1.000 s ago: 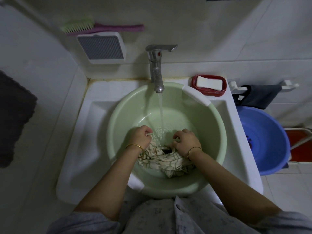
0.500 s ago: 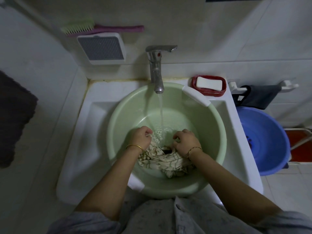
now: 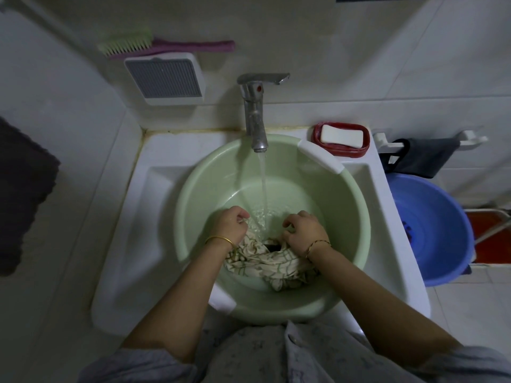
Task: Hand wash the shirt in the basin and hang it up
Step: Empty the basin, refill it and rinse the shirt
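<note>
- Head view: your left hand (image 3: 231, 225) is clenched around the far-left edge of the checked shirt (image 3: 265, 261), and your right hand (image 3: 302, 230) grips the far-right edge with curled fingers.
- The shirt lies bunched on the near side of the green basin (image 3: 199, 189), between and under your wrists.
- Water from the tap (image 3: 255, 117) falls between your hands.
</note>
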